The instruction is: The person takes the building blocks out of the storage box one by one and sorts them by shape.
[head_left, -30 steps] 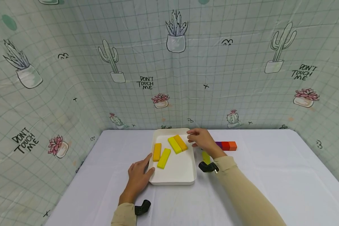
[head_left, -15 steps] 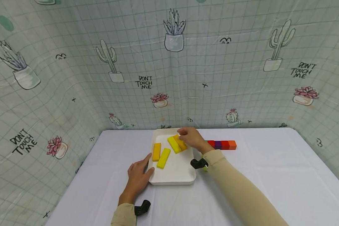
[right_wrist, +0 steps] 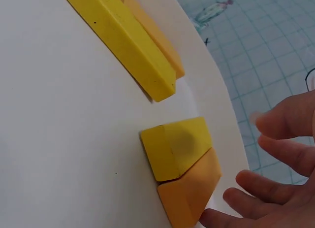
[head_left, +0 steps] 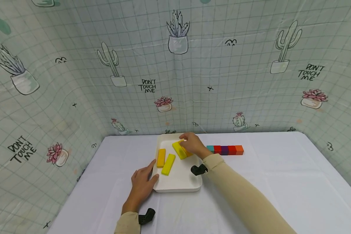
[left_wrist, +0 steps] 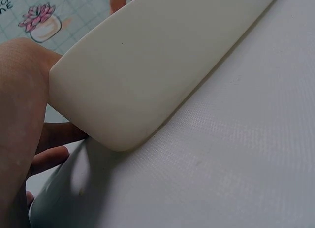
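My right hand [head_left: 192,144] is over the far right part of a white tray [head_left: 181,182], with its fingers loosely bent. The fingertips are close to a yellow block [head_left: 179,150] and an orange-yellow block [head_left: 188,153] lying side by side; the hand partly covers the latter. In the right wrist view a gap shows between thumb and fingers, with nothing in it. A second orange-yellow block [head_left: 161,158] and a second yellow block [head_left: 168,164] lie along the tray's left side. There my left hand [head_left: 142,183] touches the edge, thumb and index finger spread.
Right of the tray, a row of cubes stands on the white cloth: teal [head_left: 210,149], red [head_left: 217,150], purple [head_left: 224,150], another red and orange [head_left: 239,150]. A grid-patterned curtain [head_left: 210,65] hangs behind the table [head_left: 266,182]. My right sleeve [head_left: 240,185] crosses the tray's right side.
My right hand has moved left from the tray's right rim to over the two far blocks. More of the cube row shows, and a yellow-green piece beside the tray is now hidden. The left hand stays.
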A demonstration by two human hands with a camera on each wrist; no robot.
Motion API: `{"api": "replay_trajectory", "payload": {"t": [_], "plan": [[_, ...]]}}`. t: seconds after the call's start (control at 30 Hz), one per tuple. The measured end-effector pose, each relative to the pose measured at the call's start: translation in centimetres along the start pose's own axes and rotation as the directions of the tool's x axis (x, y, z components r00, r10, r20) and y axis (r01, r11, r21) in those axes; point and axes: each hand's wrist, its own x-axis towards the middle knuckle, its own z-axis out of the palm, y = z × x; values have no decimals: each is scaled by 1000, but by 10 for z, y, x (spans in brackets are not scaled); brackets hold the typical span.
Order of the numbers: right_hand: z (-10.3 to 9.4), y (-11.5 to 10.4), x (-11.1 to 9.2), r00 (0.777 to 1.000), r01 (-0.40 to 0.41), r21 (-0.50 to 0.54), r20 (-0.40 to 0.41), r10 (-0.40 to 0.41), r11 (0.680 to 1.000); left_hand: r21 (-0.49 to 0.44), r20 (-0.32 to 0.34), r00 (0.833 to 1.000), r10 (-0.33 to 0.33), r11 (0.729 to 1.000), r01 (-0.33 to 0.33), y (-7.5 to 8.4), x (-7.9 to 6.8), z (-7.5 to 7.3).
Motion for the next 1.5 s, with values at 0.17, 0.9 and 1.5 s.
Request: {"api": "replay_trajectory", "payload": {"t": [0.17, 0.9, 1.5], "plan": [[4, 3, -1, 999, -41, 53, -6, 41, 998, -9, -2, 1000, 3, 1000, -3, 2, -1, 0], [9, 8, 6, 986, -40, -212, 149, 72, 977, -11, -15, 1000, 0, 1000, 0, -1, 2, 2], [13, 13, 3, 988, 11, -167, 155, 15, 986, 3, -20, 1000, -10, 1000, 10, 0, 0, 0]]}}
